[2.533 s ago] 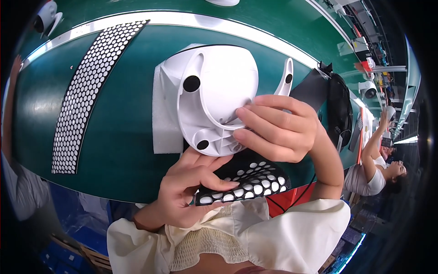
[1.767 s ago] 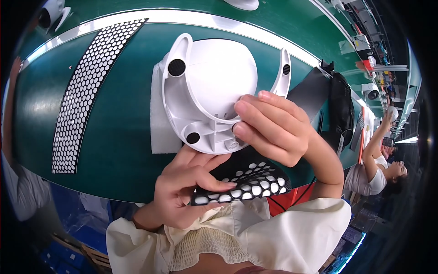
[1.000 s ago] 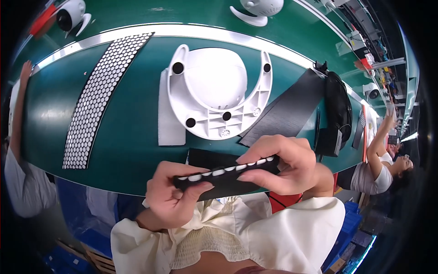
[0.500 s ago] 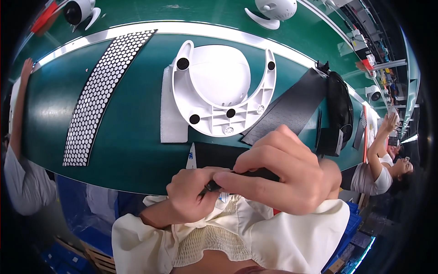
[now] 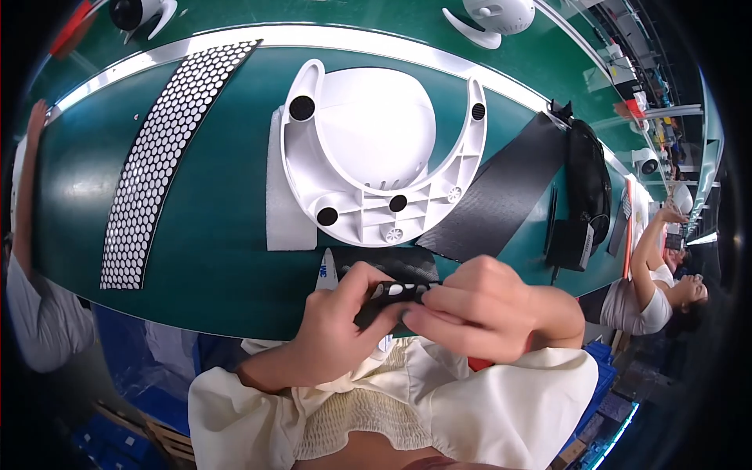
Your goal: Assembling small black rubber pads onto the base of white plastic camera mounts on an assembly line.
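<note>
In front of my chest, my left hand [image 5: 333, 333] is closed round a bent black strip with white round spots [image 5: 399, 291]. My right hand [image 5: 482, 309] is pinched at the strip's right end, with a small dark spot at its fingertips that I cannot make out. Beyond them lies a white device with a domed body [image 5: 384, 117], turned so its crescent base [image 5: 352, 211] faces up. Several round black pads [image 5: 327, 216] sit on that base. A black sheet [image 5: 392, 262] and a white pointed strip of backing [image 5: 327, 270] lie just past my hands.
On the left lies a long black sheet with white circles [image 5: 160, 160]. White foam [image 5: 290, 211] sits under the device. To the right are a dark grey sheet [image 5: 505, 188] and a glossy black object [image 5: 587, 180]. Co-workers sit at both sides; more white devices [image 5: 501, 16] stand beyond.
My left hand has opened its grip somewhat, showing the spotted strip. The right hand has drawn lower, its fingers now bunched at the strip's end. The device appears slightly larger in view.
</note>
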`<state>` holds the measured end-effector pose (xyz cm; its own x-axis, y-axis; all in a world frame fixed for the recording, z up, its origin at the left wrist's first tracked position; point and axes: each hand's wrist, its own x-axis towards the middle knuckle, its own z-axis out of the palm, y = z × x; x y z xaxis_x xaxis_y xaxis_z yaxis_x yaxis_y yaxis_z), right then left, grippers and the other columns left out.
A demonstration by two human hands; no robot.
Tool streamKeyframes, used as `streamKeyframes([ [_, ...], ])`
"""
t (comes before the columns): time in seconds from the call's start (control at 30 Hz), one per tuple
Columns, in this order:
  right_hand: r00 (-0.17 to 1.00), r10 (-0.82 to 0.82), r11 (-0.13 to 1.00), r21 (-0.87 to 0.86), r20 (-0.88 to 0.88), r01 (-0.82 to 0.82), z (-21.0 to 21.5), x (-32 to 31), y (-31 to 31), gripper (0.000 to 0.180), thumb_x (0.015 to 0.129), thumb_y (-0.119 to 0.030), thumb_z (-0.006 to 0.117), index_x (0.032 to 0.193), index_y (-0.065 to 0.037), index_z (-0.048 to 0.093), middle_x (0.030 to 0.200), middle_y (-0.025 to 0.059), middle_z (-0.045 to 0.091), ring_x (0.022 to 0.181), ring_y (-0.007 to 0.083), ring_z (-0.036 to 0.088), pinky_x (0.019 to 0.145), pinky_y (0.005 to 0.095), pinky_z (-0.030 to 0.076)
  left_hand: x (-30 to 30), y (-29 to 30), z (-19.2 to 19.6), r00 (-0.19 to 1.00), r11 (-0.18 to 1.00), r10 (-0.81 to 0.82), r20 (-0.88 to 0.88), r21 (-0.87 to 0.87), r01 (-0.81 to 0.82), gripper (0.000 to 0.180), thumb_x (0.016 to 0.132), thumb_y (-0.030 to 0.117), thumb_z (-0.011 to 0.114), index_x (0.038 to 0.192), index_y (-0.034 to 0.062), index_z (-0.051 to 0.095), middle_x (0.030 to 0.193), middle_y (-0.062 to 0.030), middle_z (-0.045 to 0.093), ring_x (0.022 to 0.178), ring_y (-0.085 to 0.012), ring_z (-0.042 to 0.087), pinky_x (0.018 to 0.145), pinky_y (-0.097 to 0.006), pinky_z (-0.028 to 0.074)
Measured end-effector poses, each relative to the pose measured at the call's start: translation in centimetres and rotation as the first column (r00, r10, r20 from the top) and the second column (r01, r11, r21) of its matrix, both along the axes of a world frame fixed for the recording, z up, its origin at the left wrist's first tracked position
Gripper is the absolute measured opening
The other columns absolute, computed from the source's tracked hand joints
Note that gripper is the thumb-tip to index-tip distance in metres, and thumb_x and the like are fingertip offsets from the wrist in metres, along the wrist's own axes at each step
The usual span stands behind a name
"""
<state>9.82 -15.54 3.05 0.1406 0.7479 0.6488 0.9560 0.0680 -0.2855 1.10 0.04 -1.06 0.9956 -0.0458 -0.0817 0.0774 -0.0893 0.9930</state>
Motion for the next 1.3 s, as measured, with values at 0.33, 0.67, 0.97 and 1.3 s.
streamKeyframes([
  [0.33, 0.797, -0.19, 0.977, -0.188, -0.574, 0.097, 2.2, 2.8, 1.7, 0.032, 0.069, 0.011, 0.061, 0.099, 0.006, 0.049, 0.077, 0.0113, 0.059, 0.067, 0.0128, 0.056, 0.057, 0.0218, 0.044, 1.1, 1.6, -0.2, 0.983, 0.953, -0.147, 0.113, -0.25, 0.171, 0.052, 0.076, -0.001, 0.059, 0.119, -0.0033, 0.029, 0.106, -0.0168, 0.052, 0.1, -0.0202, 0.052, 0.086, -0.03, 0.039],
  [0.67, 0.847, -0.173, 0.978, -0.191, -0.503, 0.086, 1.9, 3.0, 1.8, 0.032, 0.068, 0.011, 0.062, 0.097, 0.007, 0.048, 0.075, 0.0105, 0.059, 0.064, 0.0121, 0.056, 0.054, 0.0206, 0.044, 1.6, 1.2, -0.6, 0.977, 0.905, -0.147, 0.151, -0.378, 0.195, 0.074, 0.073, -0.001, 0.058, 0.13, -0.0053, 0.01, 0.12, -0.0188, 0.041, 0.112, -0.0216, 0.041, 0.094, -0.03, 0.03],
  [0.97, 0.891, -0.208, 0.973, -0.177, -0.403, 0.147, 1.8, 2.7, 2.5, 0.034, 0.063, 0.014, 0.064, 0.094, 0.005, 0.051, 0.077, 0.0117, 0.059, 0.063, 0.0174, 0.057, 0.055, 0.0232, 0.046, 1.6, 0.8, -1.2, 0.969, 0.868, -0.168, 0.181, -0.438, 0.233, 0.071, 0.077, -0.003, 0.054, 0.13, -0.0019, 0.006, 0.123, -0.0194, 0.039, 0.114, -0.0231, 0.039, 0.093, -0.031, 0.031],
  [1.3, 0.921, -0.102, 0.957, -0.217, 0.376, 0.194, 1.9, 2.6, 1.9, 0.025, 0.07, -0.002, 0.061, 0.094, 0.002, 0.055, 0.08, 0.0121, 0.064, 0.066, 0.0147, 0.059, 0.049, 0.0198, 0.035, 1.1, 1.3, -1.2, 0.983, 0.891, -0.122, 0.137, -0.422, 0.17, 0.059, 0.078, -0.002, 0.056, 0.127, -0.0006, 0.024, 0.118, -0.0135, 0.04, 0.109, -0.0174, 0.042, 0.091, -0.031, 0.034],
])
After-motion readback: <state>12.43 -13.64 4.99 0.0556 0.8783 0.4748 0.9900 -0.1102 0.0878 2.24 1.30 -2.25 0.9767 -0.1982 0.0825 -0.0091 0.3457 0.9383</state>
